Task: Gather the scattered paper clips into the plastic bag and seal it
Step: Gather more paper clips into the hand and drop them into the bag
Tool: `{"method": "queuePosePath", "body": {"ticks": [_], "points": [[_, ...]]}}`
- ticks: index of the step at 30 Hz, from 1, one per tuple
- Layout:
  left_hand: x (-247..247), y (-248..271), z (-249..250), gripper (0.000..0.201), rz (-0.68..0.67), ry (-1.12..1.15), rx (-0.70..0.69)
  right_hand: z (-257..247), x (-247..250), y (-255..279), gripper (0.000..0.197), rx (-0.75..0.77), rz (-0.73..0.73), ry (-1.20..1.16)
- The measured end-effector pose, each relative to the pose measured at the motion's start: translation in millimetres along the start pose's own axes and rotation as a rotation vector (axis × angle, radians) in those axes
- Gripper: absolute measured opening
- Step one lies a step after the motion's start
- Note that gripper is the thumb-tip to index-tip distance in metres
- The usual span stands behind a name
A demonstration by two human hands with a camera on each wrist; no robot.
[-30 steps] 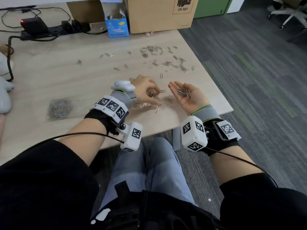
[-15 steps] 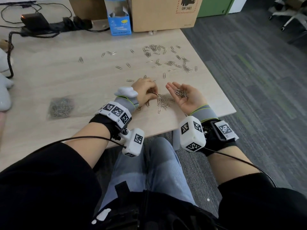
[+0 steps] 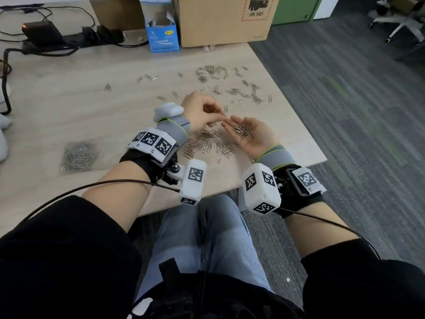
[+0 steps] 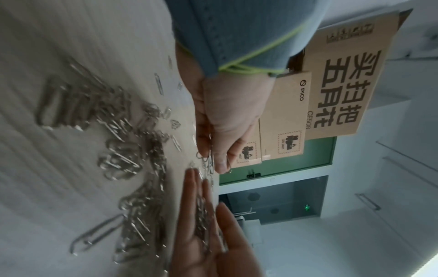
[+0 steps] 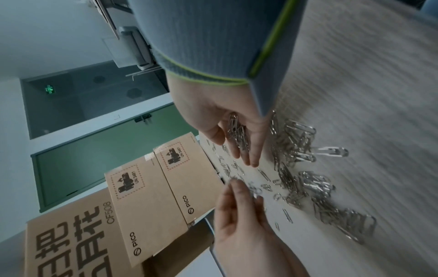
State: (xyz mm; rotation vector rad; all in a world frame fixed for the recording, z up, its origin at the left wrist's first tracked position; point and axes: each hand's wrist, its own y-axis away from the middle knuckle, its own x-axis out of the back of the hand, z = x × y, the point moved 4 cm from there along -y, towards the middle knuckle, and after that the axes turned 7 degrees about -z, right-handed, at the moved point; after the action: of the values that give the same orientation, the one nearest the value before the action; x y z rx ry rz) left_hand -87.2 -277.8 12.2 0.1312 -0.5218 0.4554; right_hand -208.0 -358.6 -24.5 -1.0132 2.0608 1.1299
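Note:
Near the front edge of the wooden table [image 3: 69, 107] lies a heap of silver paper clips [image 3: 207, 143]; more clips lie scattered [image 3: 230, 88] farther back. My right hand [image 3: 236, 124] is held palm up just above the heap, fingers relaxed, with a small pile of clips [image 3: 242, 130] in the palm. My left hand [image 3: 222, 114] pinches a few clips at the right hand's fingertips. In the left wrist view the left hand [image 4: 213, 159] holds the pinched clips [image 4: 208, 163] over the right hand [image 4: 206, 206]. A clear plastic bag [image 3: 79, 155] partly filled with clips lies flat at the left.
A cardboard box [image 3: 225, 19] and a small blue carton [image 3: 162, 31] stand at the table's back edge. A black power strip with cables [image 3: 69, 38] lies at the back left. The table ends just right of my right hand, over grey carpet.
My left hand dragged clips toward the near edge into a heap, then lifted off the table with a few pinched clips and now meets the right palm's fingertips. The right hand stayed nearly still.

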Motion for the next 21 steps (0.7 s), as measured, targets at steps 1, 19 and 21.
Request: {"method": "queuePosePath", "body": {"ticks": [1,19,21], "points": [[-1.6,-2.4,6.3,0.01,-0.007,0.005,-0.024,2.9,-2.7,-1.3,0.028,-0.012,0.001,-0.004],[10.1,7.0,-17.7,0.047,-0.222,-0.525,0.148,5.9,-20.3,3.8,0.031,-0.024,-0.017,-0.216],[7.0,15.4,-26.6,0.049,-0.22,-0.589,0.173,5.2,-18.1,6.8,0.03,-0.017,-0.018,-0.229]]}}
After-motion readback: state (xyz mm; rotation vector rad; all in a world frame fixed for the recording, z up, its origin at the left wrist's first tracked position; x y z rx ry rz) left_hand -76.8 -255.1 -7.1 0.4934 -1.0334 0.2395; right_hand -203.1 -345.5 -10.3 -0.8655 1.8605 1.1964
